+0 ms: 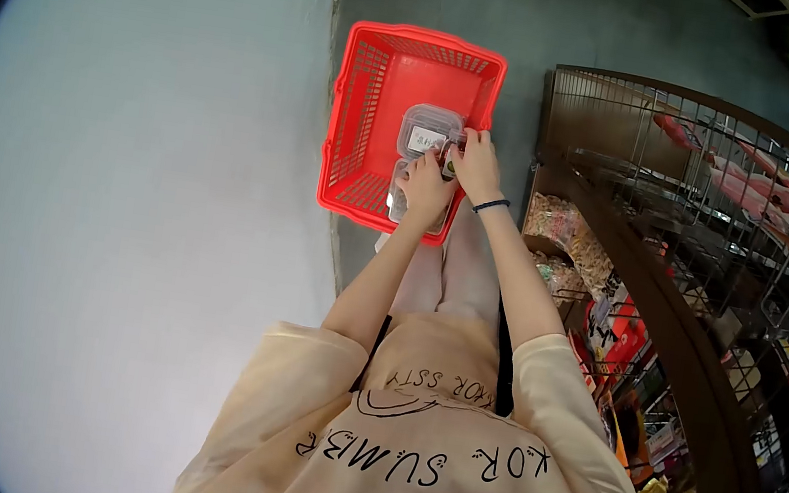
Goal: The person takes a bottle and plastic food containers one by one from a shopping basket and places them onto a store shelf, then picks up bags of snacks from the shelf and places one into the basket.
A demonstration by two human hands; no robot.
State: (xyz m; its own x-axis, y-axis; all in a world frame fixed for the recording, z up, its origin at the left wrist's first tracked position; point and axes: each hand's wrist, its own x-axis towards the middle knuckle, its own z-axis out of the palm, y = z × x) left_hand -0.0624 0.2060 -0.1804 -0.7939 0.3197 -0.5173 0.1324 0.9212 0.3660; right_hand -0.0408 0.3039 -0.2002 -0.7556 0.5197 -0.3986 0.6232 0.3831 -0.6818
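Note:
A red plastic shopping basket (426,36) is in front of my legs. Inside it lies a clear plastic food container (420,116) with a white label, and nearer me a second clear container (397,205). My left hand (428,189) is in the basket with bent fingers over the nearer container, covering much of it. At the basket's right side, my right hand (478,166) has its fingers closed around a small dark package (450,166) next to the left fingertips. The two hands nearly touch, and they partly hide the package.
To the right stands a dark wire-sided shelf (653,273) with bagged snacks (572,236) and colourful packets (616,323). A pale wall (140,191) runs along the left. Grey floor (469,0) shows beyond the basket.

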